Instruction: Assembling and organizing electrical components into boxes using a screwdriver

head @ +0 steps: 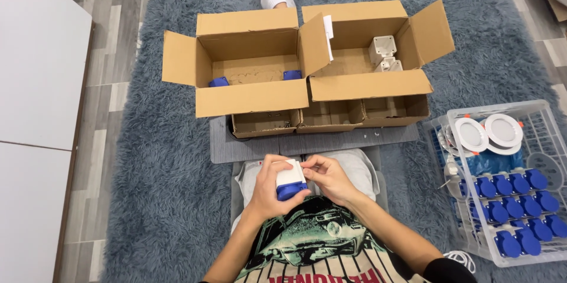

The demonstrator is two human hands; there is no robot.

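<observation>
**Socket unit held over lap, both hands**

Over the lap, near the rug's (153,159) front edge, L hand (269,191) has its fingers curled tight round a white socket box with blue cap (290,180). R hand (328,178) touches the box top w/ pinched fingertips; can't tell if they grip anything. Two open cardboard boxes (254,59) sit at rug centre, blue parts inside the left one, white boxes in the right. Clear plastic crate (534,112) at rug's right edge holds more blue-capped sockets (520,200) and round white downlights (487,132).

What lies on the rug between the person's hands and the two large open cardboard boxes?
In the head view, a row of small shallow cardboard trays on a grey mat lies between the hands' white-and-blue socket and the large boxes.
</observation>
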